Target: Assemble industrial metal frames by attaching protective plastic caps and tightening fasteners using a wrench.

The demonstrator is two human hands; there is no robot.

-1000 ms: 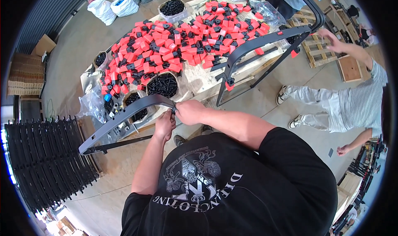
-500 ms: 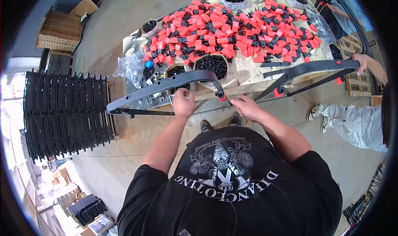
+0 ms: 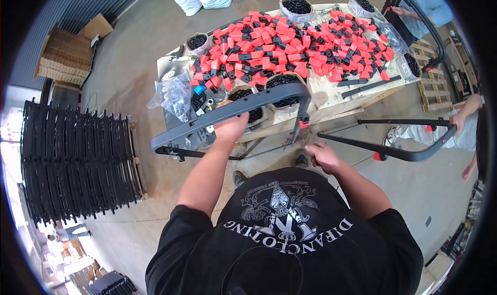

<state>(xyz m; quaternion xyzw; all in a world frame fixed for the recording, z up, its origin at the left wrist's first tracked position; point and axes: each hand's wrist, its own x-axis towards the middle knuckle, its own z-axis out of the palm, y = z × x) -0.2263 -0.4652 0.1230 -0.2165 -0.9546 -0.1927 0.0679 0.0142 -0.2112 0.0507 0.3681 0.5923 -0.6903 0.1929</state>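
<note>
A dark grey, bent metal frame [image 3: 192, 125] spans the space in front of me, with a red piece [image 3: 304, 124] at its right-hand end. My left hand [image 3: 231, 127] grips the long upper bar from below, its fingers partly hidden behind it. Just right of the frame's end, my right hand [image 3: 322, 157] is apart from it, fingers curled together; whether anything small is in them I cannot make out. Beyond the frame, open bags of black parts [image 3: 284, 82] stand at the table's near edge.
Red and black plastic parts [image 3: 259, 46] are heaped on the wooden table [image 3: 327, 95]. At right, a co-worker's hand [image 3: 457, 120] holds another dark frame [image 3: 414, 155]; a second person stands at far right. Stacked black frames [image 3: 77, 160] fill the left side.
My right hand has drawn away from the frame's end, rightward and nearer me. The frame in my left hand has shifted slightly right. The co-worker's frame has swung down, nearer, away from the table.
</note>
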